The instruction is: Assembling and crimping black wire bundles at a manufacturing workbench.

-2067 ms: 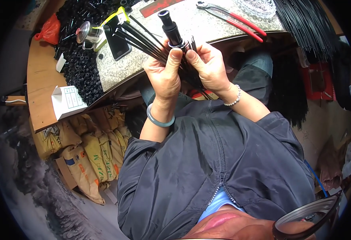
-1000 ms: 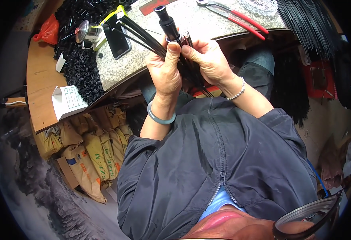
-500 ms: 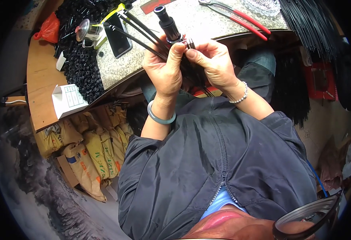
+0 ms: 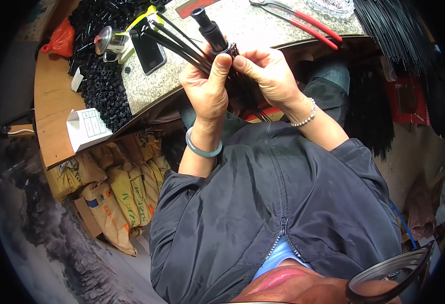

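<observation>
You wear a black zip jacket (image 4: 222,213), blue shirt (image 4: 279,255), grey bangle (image 4: 200,152), beaded bracelet (image 4: 311,115) and dark-rimmed glasses (image 4: 390,276).

The lower end of the black tube (image 4: 211,36) is hidden behind the left fingers (image 4: 219,71) and right fingers (image 4: 247,67), and how the thin black rods (image 4: 182,49) meet it cannot be made out. The rods' middle stretch disappears behind the hands. The upper edge cuts off the glass dish (image 4: 338,7) and red bar (image 4: 194,7). Individual pieces in the black heap (image 4: 106,96) are mostly too small to tell.
</observation>
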Available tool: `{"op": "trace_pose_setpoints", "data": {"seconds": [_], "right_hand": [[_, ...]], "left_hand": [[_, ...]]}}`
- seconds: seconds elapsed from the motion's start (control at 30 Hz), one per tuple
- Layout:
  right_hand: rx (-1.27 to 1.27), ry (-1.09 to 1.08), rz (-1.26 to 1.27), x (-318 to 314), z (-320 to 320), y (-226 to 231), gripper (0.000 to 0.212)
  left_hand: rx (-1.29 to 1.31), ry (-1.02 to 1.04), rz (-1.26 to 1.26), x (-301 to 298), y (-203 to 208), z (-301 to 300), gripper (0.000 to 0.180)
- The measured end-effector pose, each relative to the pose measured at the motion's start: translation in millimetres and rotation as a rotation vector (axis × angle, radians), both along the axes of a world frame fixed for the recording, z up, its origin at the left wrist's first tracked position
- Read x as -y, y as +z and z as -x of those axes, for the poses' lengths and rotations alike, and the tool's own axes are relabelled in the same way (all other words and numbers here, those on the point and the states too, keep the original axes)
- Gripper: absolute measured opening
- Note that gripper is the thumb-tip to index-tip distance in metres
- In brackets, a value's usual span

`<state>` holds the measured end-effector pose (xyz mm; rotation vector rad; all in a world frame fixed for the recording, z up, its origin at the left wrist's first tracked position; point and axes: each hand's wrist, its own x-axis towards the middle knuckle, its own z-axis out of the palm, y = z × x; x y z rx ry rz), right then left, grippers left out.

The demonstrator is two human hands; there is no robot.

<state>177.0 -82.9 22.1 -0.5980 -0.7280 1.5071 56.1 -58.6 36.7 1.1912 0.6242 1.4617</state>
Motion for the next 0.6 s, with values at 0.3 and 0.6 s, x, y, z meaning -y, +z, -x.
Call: {"op": "trace_pose_setpoints", "data": {"seconds": [0.3,0.6], "right_hand": [[-0.025,-0.077,-0.05,6.4,2.7,3.1,0.013],[-0.037,0.13,0.011,-3.4,-4.1,8.7,0.021]], "left_hand": [[-0.037,0.087,-0.059,6.6,7.1,-10.2,0.035],[-0.08,0.045,-0.035,4.3,0.6,-4.5,0.045]]}}
